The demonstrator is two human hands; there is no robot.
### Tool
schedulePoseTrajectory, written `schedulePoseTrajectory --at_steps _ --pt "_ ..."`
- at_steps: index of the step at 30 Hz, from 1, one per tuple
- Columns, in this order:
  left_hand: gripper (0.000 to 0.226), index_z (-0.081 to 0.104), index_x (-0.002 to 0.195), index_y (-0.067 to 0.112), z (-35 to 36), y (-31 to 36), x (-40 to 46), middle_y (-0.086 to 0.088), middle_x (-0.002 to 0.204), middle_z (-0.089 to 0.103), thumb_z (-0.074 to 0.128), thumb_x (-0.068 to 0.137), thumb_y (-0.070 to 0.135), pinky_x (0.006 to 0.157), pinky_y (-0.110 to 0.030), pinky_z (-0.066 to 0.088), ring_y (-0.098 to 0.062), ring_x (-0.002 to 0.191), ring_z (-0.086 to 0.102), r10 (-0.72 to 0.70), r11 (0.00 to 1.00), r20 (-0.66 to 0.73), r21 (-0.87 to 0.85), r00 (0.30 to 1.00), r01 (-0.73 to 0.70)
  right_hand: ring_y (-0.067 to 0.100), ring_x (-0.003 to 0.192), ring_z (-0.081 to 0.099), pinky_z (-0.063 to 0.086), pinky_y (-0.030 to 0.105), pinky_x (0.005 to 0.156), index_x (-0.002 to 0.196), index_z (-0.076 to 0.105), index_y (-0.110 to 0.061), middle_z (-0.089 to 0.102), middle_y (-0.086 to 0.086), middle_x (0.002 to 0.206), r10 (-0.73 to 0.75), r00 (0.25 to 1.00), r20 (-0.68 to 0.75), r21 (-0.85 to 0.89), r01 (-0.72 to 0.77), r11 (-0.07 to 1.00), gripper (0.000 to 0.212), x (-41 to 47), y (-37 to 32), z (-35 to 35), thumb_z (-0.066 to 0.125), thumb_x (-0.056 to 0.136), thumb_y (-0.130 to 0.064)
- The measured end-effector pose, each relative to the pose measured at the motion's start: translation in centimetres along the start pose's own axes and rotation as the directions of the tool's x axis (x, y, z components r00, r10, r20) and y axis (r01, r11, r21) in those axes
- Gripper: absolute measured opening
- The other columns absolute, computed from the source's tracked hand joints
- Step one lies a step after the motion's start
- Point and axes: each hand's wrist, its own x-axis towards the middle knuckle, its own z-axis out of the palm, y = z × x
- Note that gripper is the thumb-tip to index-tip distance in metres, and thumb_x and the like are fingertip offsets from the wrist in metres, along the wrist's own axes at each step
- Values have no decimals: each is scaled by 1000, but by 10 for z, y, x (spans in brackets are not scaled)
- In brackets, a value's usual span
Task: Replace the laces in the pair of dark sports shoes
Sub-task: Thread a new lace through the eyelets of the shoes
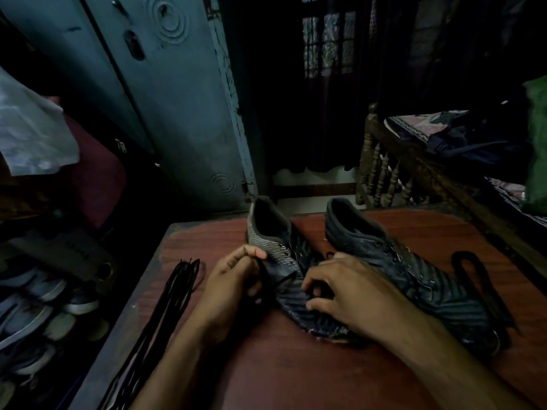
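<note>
Mid-job: working lace area of the near shoe, both hands on it.

Nearest, on the table (266, 374): left hand (233, 279) pinches the side flap of the near shoe (284, 261) btwn thumb & curled fingers; right hand (352, 294) lies over the vamp, fingers curled at the eyelets, prob. on a lace end, but can't tell what, if anything, they hold. Left of the hands, apart from the shoe, a bundle of long black laces (174, 294) lies straight near the table edge. Right of the near shoe, just beside it, the 2nd shoe (414, 270) w/ a loose black lace (473, 279) looped by its far side. Which laces are old vs new: can't tell. Neither shoe looks fully laced, so most threading seems left. Beyond: blue door, dark window.
</note>
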Motion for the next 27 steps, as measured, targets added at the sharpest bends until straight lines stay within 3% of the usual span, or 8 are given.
schedulePoseTrajectory --at_steps 4,7,9,13,16,22,24,27 --pt "21 76 91 12 -4 -1 -3 5 70 72 58 99 4 53 -19 46 -8 59 59 140 853 45 501 989 -144 8 105 44 41 33 94 119 64 -39 65 -20 112 23 999 -28 -59 -24 998 32 0 5 -3 71 89 -46" --pt "10 78 84 14 -9 -2 -4 2 79 78 76 92 18 65 -23 49 -4 70 65 129 752 135 632 982 -185 8 107 43 37 33 97 120 64 -39 65 -19 113 31 999 -41 -75 -34 997 32 1 5 -2 70 89 -45" --pt "15 71 83 8 -8 -3 -4 4 73 70 71 96 15 61 -20 45 -4 67 58 127 756 189 617 974 -219 8 107 43 35 32 95 119 62 -38 63 -19 112 18 998 -60 -97 -24 995 31 0 4 -1 69 90 -45" --pt "19 57 81 10 -9 0 -5 -3 79 49 60 99 14 64 -21 43 -14 73 48 88 968 263 205 961 -145 5 98 46 41 33 93 115 59 -39 60 -20 98 -74 978 -193 -55 64 996 29 1 2 10 70 88 -37" --pt "14 63 78 16 -15 3 -3 -3 97 51 66 83 28 82 -34 38 -18 93 47 179 949 415 168 892 -268 -3 84 43 46 26 80 120 62 -38 61 -20 91 -96 966 -242 110 126 986 37 4 -3 23 72 84 -35" --pt "17 67 77 14 -19 7 -9 -3 94 53 71 85 28 79 -27 40 -17 90 49 123 971 550 105 826 -215 0 85 53 47 22 75 101 74 -28 68 -18 93 -112 941 -318 231 191 954 26 5 -1 30 56 91 -42" --pt "9 72 95 13 -18 0 -4 -6 97 60 65 89 12 87 -32 44 -21 94 55 103 967 461 160 881 -197 3 85 56 50 26 71 99 75 -28 69 -19 93 -154 934 -322 246 240 939 21 3 -3 26 60 92 -41" --pt "55 67 128 29 -14 -10 0 -2 113 67 59 90 -11 91 -36 51 -27 100 63 123 927 380 287 917 -243 3 87 59 49 19 72 102 78 -30 71 -18 97 -253 916 -311 288 344 894 14 0 -8 21 69 91 -33"
